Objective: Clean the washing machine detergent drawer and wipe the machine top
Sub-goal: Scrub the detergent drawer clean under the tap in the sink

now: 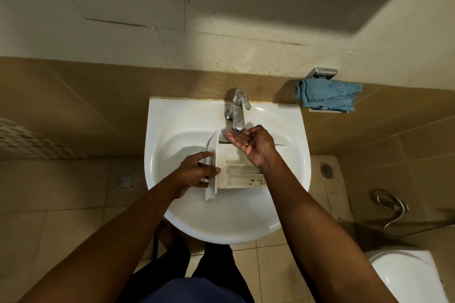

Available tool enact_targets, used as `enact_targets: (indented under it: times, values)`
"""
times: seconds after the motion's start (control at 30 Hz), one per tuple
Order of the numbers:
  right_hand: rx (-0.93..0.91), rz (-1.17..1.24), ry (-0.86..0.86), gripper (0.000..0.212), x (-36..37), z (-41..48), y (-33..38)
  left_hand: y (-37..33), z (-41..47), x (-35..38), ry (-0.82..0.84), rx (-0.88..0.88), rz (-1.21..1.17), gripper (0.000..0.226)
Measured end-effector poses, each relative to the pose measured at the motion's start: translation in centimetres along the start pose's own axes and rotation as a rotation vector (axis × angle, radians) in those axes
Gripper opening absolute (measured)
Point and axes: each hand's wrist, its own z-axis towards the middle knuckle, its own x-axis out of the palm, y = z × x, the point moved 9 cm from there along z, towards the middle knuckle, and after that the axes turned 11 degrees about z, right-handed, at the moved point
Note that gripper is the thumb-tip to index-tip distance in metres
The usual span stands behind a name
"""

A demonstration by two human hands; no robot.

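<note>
Head view: a white sink (221,229) sits at the centre of the frame against a tiled wall, with its chrome tap (237,110) at 12 o'clock on the basin. The detergent drawer (242,174) lies inside the basin just below the tap. Its open compartments face up, and brown specks show in the compartment nearest the person. Its front panel stands on edge at the drawer's 9 o'clock side.

The left hand (194,174) comes in from 7 o'clock and grips that front panel. The thumb is laid over the panel's edge and the fingers are curled against its outer face.

The right hand (253,146) reaches in from 5 o'clock and holds nothing. Its palm is turned up and its fingers are loosely spread directly beneath the tap's spout, above the far end of the drawer. Whether water is running cannot be told.

A blue cloth (327,96) hangs on a wall holder at 2 o'clock from the sink, well apart from both hands. A floor drain (126,180) lies at 9 o'clock, and a toilet (406,275) is at 4 o'clock.
</note>
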Motion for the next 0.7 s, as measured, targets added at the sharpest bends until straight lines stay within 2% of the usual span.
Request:
enact_targets:
  times: [0.1, 0.17, 0.2, 0.27, 0.33, 0.4, 0.47, 0.57, 0.6, 0.7]
  values:
    - [-0.023, -0.367, -0.048, 0.036, -0.2, -0.4, -0.9, 0.0, 0.0, 0.1, 0.002, -0.001, -0.010, 0.080]
    - [-0.064, -0.534, -0.013, 0.029, 0.2, -0.9, -2.0, 0.1, 0.1, 0.2, 0.003, 0.000, -0.015, 0.081]
    - [-0.079, -0.536, 0.034, 0.024, 0.5, -1.2, -2.5, 0.1, 0.2, 0.2, 0.003, 0.002, -0.016, 0.081]
    - [-0.109, -0.376, 0.093, 0.025, 0.2, -1.7, -2.6, 0.2, 0.3, 0.1, 0.006, 0.004, -0.022, 0.082]
    - [-0.144, -0.198, 0.048, 0.036, -1.7, -1.7, -1.8, 0.4, 0.5, 0.1, 0.006, 0.004, -0.030, 0.082]
    - [-0.158, -0.238, -0.046, 0.037, -4.0, -2.2, -2.0, 0.5, 0.6, 0.0, 0.003, 0.004, -0.028, 0.082]
    - [-0.237, -0.492, -0.075, 0.026, -4.8, -2.8, -2.3, 0.3, 0.6, 0.0, 0.001, 0.008, -0.013, 0.081]
    - [-0.548, -1.120, -0.043, 0.019, -3.0, -3.1, -2.2, 0.1, 0.4, -0.1, -0.005, 0.011, 0.000, 0.079]
    - [-0.624, -1.247, -0.044, 0.015, -2.1, -2.9, -2.2, 0.1, 0.4, -0.1, -0.007, 0.010, 0.000, 0.079]
    - [-0.707, -1.304, -0.116, 0.008, -0.3, -1.7, -1.4, 0.2, 0.4, -0.2, -0.017, 0.006, 0.005, 0.080]
